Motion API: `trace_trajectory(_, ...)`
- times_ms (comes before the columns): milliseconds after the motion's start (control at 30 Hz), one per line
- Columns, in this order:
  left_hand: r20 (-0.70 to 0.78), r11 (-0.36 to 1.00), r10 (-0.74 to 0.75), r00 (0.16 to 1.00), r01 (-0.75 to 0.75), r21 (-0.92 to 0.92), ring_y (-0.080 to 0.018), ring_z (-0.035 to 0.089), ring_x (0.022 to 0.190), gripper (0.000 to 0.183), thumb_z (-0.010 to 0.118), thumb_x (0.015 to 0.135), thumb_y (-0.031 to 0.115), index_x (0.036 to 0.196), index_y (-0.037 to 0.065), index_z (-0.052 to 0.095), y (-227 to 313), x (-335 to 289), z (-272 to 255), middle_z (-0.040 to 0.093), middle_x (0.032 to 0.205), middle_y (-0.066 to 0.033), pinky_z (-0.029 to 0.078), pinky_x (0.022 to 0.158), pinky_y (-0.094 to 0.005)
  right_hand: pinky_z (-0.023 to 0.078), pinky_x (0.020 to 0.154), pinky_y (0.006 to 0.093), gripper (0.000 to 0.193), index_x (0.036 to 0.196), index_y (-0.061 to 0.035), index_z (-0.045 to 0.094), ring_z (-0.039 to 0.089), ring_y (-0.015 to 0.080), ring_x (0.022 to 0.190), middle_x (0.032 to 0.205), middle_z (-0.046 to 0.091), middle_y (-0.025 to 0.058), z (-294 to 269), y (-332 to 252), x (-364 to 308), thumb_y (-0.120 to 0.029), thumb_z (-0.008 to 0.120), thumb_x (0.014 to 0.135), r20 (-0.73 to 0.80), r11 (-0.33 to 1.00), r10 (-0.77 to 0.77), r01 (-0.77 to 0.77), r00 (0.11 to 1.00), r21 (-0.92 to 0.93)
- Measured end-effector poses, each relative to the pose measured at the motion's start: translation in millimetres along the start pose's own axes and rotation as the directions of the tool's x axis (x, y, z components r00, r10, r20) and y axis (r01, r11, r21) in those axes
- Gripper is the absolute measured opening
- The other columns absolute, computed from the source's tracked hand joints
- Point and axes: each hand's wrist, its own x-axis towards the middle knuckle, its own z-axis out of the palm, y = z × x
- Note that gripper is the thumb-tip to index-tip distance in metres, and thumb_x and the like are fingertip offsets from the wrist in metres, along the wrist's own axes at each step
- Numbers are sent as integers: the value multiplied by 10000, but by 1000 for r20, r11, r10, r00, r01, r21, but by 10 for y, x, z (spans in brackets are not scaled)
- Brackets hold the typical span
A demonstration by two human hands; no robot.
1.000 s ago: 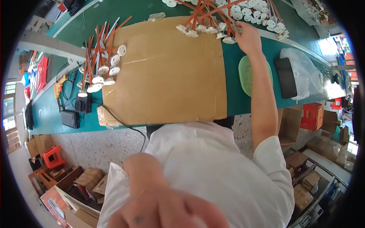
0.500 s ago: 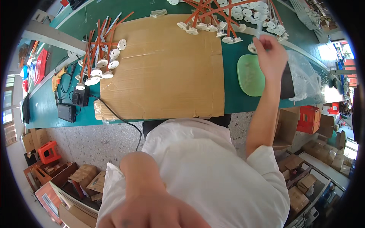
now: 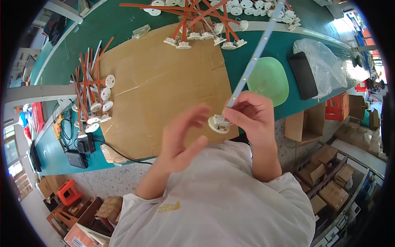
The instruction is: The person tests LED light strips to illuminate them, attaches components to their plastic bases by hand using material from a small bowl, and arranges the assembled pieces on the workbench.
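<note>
In my right hand is a pale LED strip, pinched near its lower end between thumb and fingers. It slants up and to the right, with small yellow chips along its face. A white round base with short wires hangs at its lower end, over the near edge of the brown cardboard sheet. Left of that base is my left hand, slightly blurred, its thumb and fingers apart and nothing between them.
Orange strips with white round bases lie in a left bundle and a back bundle. On the right are a green tray, a black flat slab and a clear plastic bag. A black adapter trails a cable at left.
My right hand has come back from the far right toward me with the LED strip. My left hand has risen from low in front of me to the cardboard's near edge. The view has turned.
</note>
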Motion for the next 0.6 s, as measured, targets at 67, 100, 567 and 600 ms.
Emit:
trace_trajectory(67,57,993,-2,998,9,-114,-229,620,1100,470,615,909,68,1346,-64,503,-78,-16,58,617,1254,-161,474,925,-311,511,650,213,86,911,31,660,640,73,747,831,686,42,70,-7,73,62,703,842,44,995,82,-79,996,-67)
trace_trajectory(100,53,994,-3,999,9,-113,-229,620,1100,470,615,909,68,1346,-64,503,-88,-11,71,617,1254,-161,474,925,-311,506,642,210,73,901,29,662,635,67,738,823,685,36,88,1,110,40,708,845,77,979,163,-151,984,-139)
trace_trajectory(567,-92,744,-252,963,131,-655,-227,658,1044,297,557,984,48,1249,-79,602,-117,0,69,670,1156,-178,543,894,-328,534,546,275,274,887,-15,704,665,231,665,859,681,94,229,490,216,19,755,620,364,237,-754,743,547,-626)
trace_trajectory(600,-88,744,-253,963,135,-654,-227,658,1044,297,557,984,48,1249,-79,602,-124,-11,62,670,1156,-178,543,894,-328,538,543,275,262,886,-14,706,665,228,655,864,682,90,235,503,198,17,749,629,352,197,-780,738,517,-646)
